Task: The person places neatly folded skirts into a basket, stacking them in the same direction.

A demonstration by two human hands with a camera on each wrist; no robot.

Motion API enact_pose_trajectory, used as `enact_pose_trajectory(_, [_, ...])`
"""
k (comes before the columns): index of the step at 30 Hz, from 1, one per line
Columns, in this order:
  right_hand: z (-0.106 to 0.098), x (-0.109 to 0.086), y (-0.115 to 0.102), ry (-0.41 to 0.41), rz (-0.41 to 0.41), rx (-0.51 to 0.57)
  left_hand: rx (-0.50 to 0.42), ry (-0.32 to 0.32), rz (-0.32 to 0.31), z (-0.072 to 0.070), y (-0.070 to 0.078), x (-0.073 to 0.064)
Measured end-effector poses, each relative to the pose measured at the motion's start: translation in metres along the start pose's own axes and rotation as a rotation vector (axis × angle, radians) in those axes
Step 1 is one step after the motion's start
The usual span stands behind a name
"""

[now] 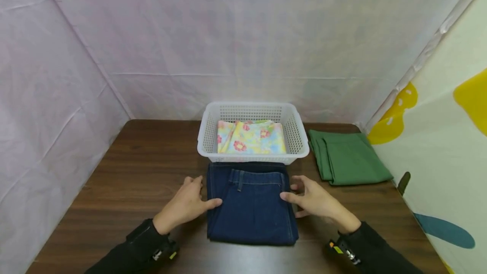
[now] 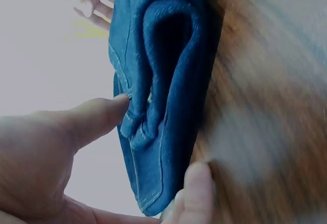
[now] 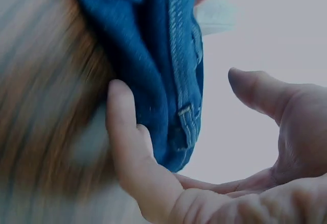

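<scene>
Head view: folded dark blue jeans point(image 1: 251, 206) lie flat on the brown table point(image 1: 125, 172), directly in front of the white basket point(image 1: 253, 155) and touching its near wall. Inside the basket lies a folded floral cloth point(image 1: 251, 138). Folded green trousers point(image 1: 348, 157) lie just right of the basket. The left hand point(image 1: 186, 204) rests at the jeans' left edge, thumb laid on top. The right hand point(image 1: 316, 198) rests at the jeans' right edge, thumb on top, remaining fingers spread alongside.

Left wrist view: the left hand point(image 2: 46, 157) is partly open; thumb tip touches the top layer of the jeans point(image 2: 163, 91), one fingertip sits at the lower fold against the table. No closed grip.

Right wrist view: the right hand point(image 3: 214, 157) is wide open; one finger lies along the jeans' point(image 3: 158, 71) edge, the thumb stands clear of the denim
</scene>
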State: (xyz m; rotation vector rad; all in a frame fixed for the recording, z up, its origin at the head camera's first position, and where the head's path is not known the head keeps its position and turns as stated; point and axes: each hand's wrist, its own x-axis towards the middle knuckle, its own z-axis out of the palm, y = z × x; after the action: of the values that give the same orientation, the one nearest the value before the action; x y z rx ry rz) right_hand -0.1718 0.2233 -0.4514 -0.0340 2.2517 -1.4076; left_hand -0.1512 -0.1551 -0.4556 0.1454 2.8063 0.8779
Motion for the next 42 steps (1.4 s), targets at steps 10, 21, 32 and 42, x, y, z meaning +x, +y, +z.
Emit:
enact_pose_trajectory(10, [0.011,0.011,0.001,0.015,0.090,0.065,-0.116,-0.047,0.013,0.014,0.011,0.009])
enact_pose_trajectory(21, [0.021,0.032,-0.004,-0.123,-0.067,0.055,-0.172,-0.120,0.023,0.026,0.031,0.025])
enact_pose_trajectory(32, [0.029,0.032,0.003,-0.188,-0.125,0.221,-0.240,-0.111,0.023,0.027,0.034,0.021])
enact_pose_trajectory(42, [0.030,0.020,0.013,-0.252,-0.237,0.395,-0.232,-0.102,0.074,0.022,0.027,0.012])
